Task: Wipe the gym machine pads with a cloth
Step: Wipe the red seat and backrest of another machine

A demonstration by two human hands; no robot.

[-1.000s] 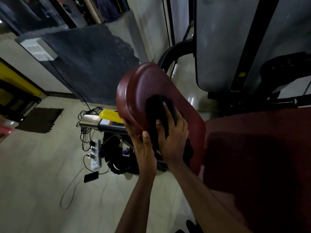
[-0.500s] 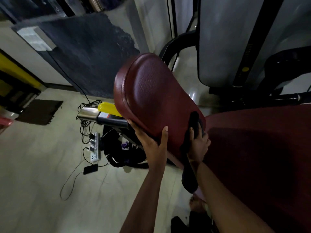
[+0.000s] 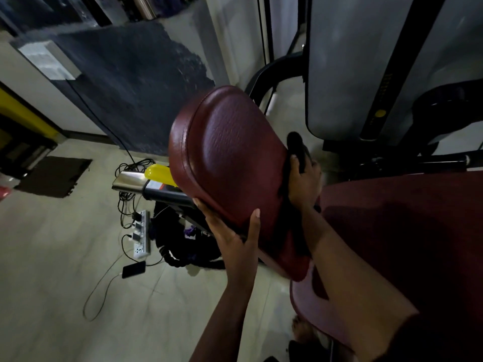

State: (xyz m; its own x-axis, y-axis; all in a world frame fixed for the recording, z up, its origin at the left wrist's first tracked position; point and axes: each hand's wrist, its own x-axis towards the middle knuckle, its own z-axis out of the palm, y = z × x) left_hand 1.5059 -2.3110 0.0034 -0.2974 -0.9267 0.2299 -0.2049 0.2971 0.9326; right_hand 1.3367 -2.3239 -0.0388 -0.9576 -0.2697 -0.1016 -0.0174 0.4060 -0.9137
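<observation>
Starting at the left, a power strip (image 3: 141,239) and a phone (image 3: 133,269) lie on the pale floor (image 3: 52,257) among loose cables (image 3: 130,165), well apart from the work. Just right of them a chrome tube (image 3: 129,181) with a yellow knob (image 3: 159,171) runs in under the small maroon pad (image 3: 235,163) and looks to be its mount. The left hand (image 3: 232,239) grips that pad at its near lower edge: the thumb lies up over the grained face, and the other fingers curl round the rim to the back. The pad stands tilted, its face turned toward the camera, its long axis running from the rounded far end at upper left down to the near corner at lower right. On its right rim the right hand (image 3: 304,184) holds a dark cloth (image 3: 295,146), fingers curled round it. One end of the cloth sticks up above the knuckles and the rest trails down along the rim. So the cloth sits at the right edge about halfway along the pad's length, with the whole broad face lying to the left of it. Judging by that, the right hand is the nearer one for the coming stroke, leftward across the face or along the rim parallel to the long axis, while the left hand braces from below. Farther right a larger maroon seat pad (image 3: 405,231) lies close under the right forearm, and behind it rises the grey weight-stack cover (image 3: 345,61)
</observation>
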